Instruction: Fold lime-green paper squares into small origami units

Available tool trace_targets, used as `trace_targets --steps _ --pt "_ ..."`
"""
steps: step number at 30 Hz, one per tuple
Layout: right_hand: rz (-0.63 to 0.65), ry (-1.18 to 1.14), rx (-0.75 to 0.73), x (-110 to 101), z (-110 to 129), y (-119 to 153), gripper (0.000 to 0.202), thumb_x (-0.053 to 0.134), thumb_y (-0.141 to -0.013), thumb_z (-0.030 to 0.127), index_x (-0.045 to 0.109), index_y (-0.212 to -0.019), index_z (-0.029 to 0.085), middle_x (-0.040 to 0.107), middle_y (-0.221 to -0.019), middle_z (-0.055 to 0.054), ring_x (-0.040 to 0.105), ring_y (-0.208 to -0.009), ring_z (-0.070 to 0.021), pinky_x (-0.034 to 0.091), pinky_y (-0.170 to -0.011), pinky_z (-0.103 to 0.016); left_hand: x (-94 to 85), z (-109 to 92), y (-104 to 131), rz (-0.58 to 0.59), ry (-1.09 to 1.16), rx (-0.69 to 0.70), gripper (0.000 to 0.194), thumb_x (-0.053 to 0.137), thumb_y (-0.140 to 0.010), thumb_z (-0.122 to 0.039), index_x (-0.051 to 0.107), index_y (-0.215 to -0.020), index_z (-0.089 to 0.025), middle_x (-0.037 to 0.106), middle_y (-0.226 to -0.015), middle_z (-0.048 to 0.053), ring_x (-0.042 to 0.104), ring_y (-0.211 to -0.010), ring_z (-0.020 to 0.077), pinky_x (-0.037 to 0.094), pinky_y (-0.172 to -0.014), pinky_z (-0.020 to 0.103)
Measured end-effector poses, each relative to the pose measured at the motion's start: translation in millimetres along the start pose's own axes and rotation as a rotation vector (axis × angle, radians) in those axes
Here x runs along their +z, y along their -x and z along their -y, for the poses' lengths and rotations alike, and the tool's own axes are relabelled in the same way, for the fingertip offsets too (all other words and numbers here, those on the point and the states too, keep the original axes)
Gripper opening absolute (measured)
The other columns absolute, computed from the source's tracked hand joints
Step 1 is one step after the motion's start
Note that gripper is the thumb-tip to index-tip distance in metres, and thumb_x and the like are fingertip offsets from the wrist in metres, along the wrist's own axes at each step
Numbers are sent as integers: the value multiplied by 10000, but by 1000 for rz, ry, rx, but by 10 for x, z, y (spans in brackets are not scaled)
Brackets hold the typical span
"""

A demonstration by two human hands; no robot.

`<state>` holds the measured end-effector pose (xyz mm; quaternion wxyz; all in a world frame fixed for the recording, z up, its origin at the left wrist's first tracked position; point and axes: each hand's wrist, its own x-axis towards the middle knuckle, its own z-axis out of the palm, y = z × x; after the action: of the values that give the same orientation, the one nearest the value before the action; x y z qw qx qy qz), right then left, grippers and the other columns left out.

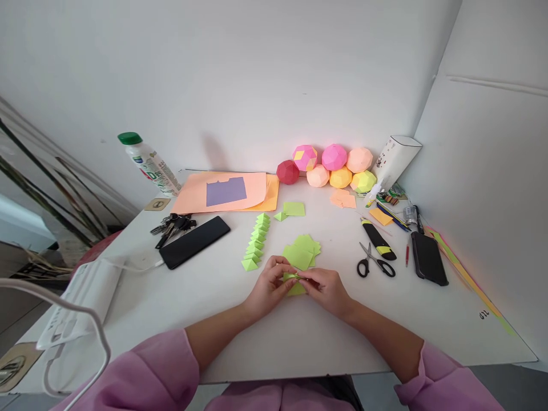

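Observation:
Between my fingertips is a small green paper piece [291,277], partly hidden by them. My left hand [270,287] pinches it from the left, and my right hand [327,290] pinches its right side. Under my hands, part of a flat green paper [296,289] shows on the table. Just beyond lies a loose pile of green paper squares [301,252]. To the left of the pile stands a row of folded green paper pieces [256,244]. Farther back, a small folded green piece [280,216] touches a green rectangle [294,209].
Scissors [375,261], a cutter [378,240] and a black case [428,258] lie right on the white table [325,348]. Several paper balls [334,157] sit against the wall. Left are a phone [194,242], keys [173,225], a bottle [152,166] and coloured sheets [192,194].

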<state>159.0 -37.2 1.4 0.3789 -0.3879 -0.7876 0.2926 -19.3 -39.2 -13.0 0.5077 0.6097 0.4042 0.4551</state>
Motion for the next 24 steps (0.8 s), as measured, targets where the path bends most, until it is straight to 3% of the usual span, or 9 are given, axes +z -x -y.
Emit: trace_targets --steps 3,8,15,18,24 --pt "-7 -7 1 -13 15 -12 206 513 -850 268 683 -926 180 650 -643 -45 546 -518 -128 458 -518 -254 3 -12 8 40 18 -39 187 581 -794 -358 610 -852 -183 482 -952 52 506 -642 98 472 -479 216" --pt "12 -51 105 -30 38 -32 188 542 -824 278 690 -864 170 645 -629 -40 546 -508 -129 456 -494 -248 2 30 33 81 71 -143 220 566 -808 -371 592 -840 -155 554 -684 6 498 -543 90 471 -485 218" --pt "98 -229 321 -56 60 -44 186 563 -807 307 685 -810 167 632 -642 -25 553 -474 -109 474 -457 -227 -4 -14 30 56 129 -169 235 605 -784 -375 622 -799 -140 638 -736 40 556 -621 118 446 -515 221" --pt "91 -332 389 -43 61 -43 214 598 -782 355 690 -806 164 644 -675 -29 560 -503 -113 515 -477 -242 -5 -43 18 51 179 -127 228 625 -771 -370 633 -774 -142 668 -785 62 601 -707 154 476 -609 265" --pt "52 -368 414 -11 48 -37 207 626 -756 350 692 -791 157 637 -660 -27 552 -491 -109 512 -457 -238 -22 -13 17 69 236 -96 182 629 -778 -340 633 -769 -158 684 -816 56 623 -771 171 486 -697 298"
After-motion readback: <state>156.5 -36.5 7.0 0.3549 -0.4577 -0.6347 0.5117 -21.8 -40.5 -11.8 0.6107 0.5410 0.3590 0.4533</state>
